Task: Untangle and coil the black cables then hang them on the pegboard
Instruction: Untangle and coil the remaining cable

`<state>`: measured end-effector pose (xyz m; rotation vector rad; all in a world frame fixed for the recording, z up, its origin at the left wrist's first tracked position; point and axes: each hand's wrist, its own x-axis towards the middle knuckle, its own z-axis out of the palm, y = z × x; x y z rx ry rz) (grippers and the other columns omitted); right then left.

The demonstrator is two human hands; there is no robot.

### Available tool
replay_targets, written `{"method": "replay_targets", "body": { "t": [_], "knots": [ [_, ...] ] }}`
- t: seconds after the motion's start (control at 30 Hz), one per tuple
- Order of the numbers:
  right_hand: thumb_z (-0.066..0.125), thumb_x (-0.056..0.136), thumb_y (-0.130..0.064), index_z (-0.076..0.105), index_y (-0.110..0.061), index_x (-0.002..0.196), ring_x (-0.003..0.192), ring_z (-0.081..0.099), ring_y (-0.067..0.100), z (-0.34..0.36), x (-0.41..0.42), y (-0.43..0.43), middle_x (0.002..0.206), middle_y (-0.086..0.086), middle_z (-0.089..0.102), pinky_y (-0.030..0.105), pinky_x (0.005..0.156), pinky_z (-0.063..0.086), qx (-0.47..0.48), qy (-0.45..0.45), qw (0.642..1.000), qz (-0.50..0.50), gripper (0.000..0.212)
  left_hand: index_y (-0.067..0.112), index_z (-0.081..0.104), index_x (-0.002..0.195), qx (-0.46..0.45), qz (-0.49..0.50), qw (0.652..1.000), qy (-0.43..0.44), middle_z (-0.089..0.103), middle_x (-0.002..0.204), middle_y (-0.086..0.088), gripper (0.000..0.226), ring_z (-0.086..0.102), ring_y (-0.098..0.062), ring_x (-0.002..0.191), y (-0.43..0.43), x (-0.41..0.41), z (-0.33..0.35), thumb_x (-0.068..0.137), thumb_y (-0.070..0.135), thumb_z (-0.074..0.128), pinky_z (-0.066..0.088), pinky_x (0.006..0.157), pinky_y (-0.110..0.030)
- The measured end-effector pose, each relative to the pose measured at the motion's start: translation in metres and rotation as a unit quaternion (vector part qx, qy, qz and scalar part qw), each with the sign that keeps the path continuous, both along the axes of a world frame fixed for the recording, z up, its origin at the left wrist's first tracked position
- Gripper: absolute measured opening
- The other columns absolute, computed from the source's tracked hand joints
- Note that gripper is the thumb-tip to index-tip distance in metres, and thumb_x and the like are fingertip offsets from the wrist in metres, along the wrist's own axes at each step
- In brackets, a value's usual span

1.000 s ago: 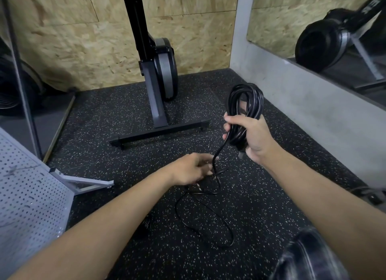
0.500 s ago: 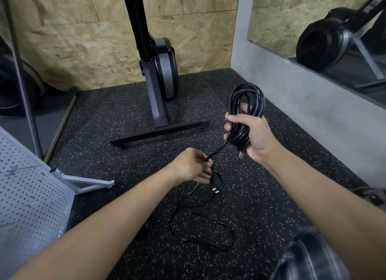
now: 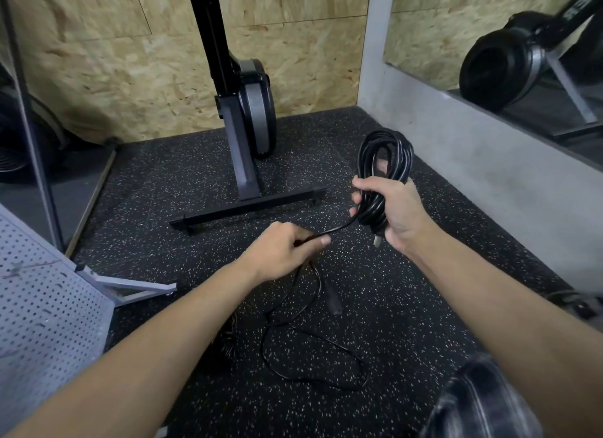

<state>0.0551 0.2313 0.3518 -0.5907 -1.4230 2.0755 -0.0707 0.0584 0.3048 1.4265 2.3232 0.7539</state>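
two hands share the work: the right hand (image 3: 396,209) grips the cable coil (image 3: 383,163) above the floor (image 3: 163,183), fingers curled round it; the left hand (image 3: 280,253) pinches the free strand (image 3: 339,229) nearby. the slack (image 3: 313,349) on the floor crosses itself, so a quick pull may knot it.

1. The floor (image 3: 156,183) is black rubber matting flecked with pale specks and fills the middle and lower frame.
2. An exercise machine (image 3: 243,163) stands on it at upper centre, on a black crossbar.
3. The pegboard (image 3: 42,307) rests on it at the left edge, on a grey foot.
4. A loose black cable (image 3: 313,377) lies looped at lower centre.
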Motion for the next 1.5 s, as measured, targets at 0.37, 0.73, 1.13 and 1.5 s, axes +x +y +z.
{"method": "replay_targets", "body": {
  "t": [0.37,0.73,1.13,1.5],
  "knots": [
    [0.082,0.078,-0.013,0.065,-0.008,0.098,0.066,0.060,0.021,-0.011,-0.001,0.028,0.070,0.004,0.062,0.054,0.078,0.059,0.080,-0.101,0.986,-0.104,0.027,0.022,0.074,0.098,0.080,-0.025,0.981,-0.175,0.054,0.068,0.016,0.022,0.046,-0.011,0.062,0.001,-0.007,0.029,0.108,0.026,0.055,0.042,0.067,-0.035],
    [0.094,0.067,-0.054,0.069,-0.029,0.116,0.099,0.072,0.000,-0.009,0.004,0.009,0.105,-0.016,0.078,0.029,0.098,0.053,0.326,-0.183,0.921,0.109,0.060,0.016,0.079,0.092,0.229,-0.062,0.968,0.076,0.071,0.086,0.008,0.013,0.067,-0.011,0.083,0.002,0.004,0.039,0.088,0.028,0.083,0.054,0.077,-0.032],
    [0.090,0.057,-0.069,0.067,-0.033,0.126,0.113,0.068,-0.003,-0.001,0.005,-0.009,0.119,-0.015,0.076,0.020,0.095,0.053,0.237,-0.163,0.913,0.290,0.081,0.013,0.061,0.082,0.229,-0.003,0.971,-0.067,0.065,0.075,0.004,0.026,0.055,-0.005,0.069,0.007,0.010,0.054,0.084,0.022,0.085,0.047,0.066,-0.025],
    [0.093,0.074,-0.033,0.065,-0.036,0.129,0.123,0.063,0.004,-0.009,0.002,-0.017,0.128,-0.014,0.071,0.024,0.106,0.046,0.270,-0.241,0.881,0.304,0.061,0.012,0.059,0.077,0.249,-0.006,0.965,-0.083,0.065,0.076,0.000,0.040,0.063,-0.018,0.071,0.010,0.018,0.058,0.067,0.017,0.098,0.057,0.070,-0.039]
  ]
}}
